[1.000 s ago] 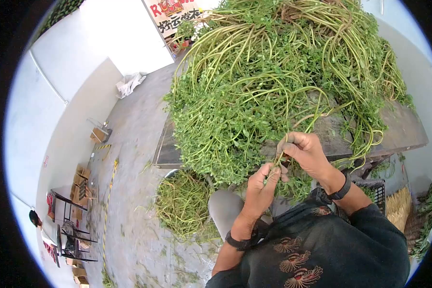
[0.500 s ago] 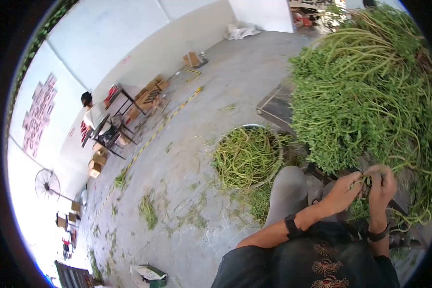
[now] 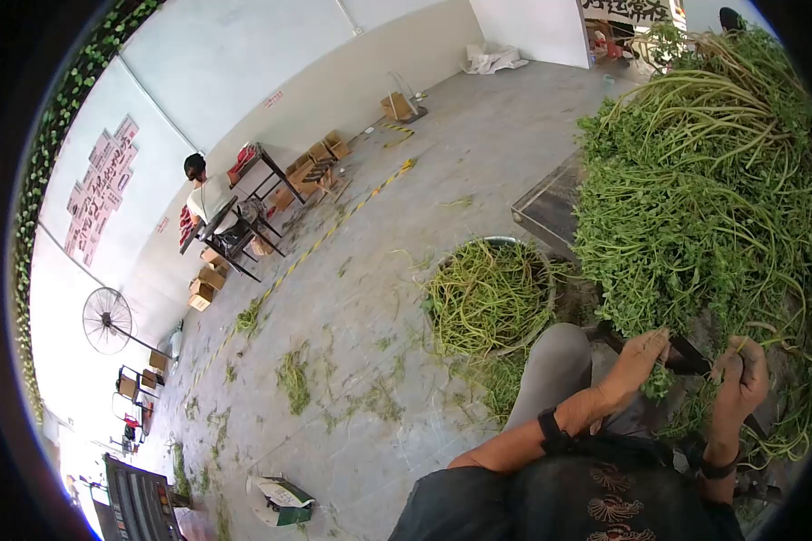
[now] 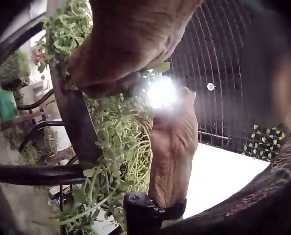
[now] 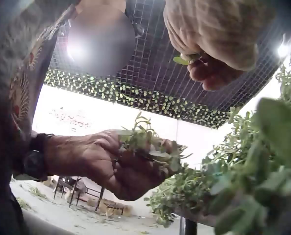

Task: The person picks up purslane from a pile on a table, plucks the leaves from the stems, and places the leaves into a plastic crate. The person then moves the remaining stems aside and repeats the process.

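Observation:
My left hand [image 3: 639, 356] holds a bunch of leafy green sprigs [image 5: 141, 141], its fingers curled round the stems in the right wrist view. Part of that bunch hangs below the hand in the head view. A short way to the right, my right hand [image 3: 742, 374] pinches a stem; a small leaf [image 5: 182, 60] pokes out from its fingers in the right wrist view. Both hands are in front of the table's near edge, by a large heap of long-stemmed greens [image 3: 695, 198].
A round tub [image 3: 550, 311] full of trimmed stems stands on the floor left of my knee [image 3: 555, 361]. Loose greens [image 3: 293, 383] are scattered over the floor. Farther off, a person [image 3: 209, 200] sits at a table near cardboard boxes [image 3: 207, 284] and a standing fan [image 3: 107, 320].
The head view has swung left, bringing more floor into sight. My hands, close together on a stem before, have drawn apart, the right one moving off to the right.

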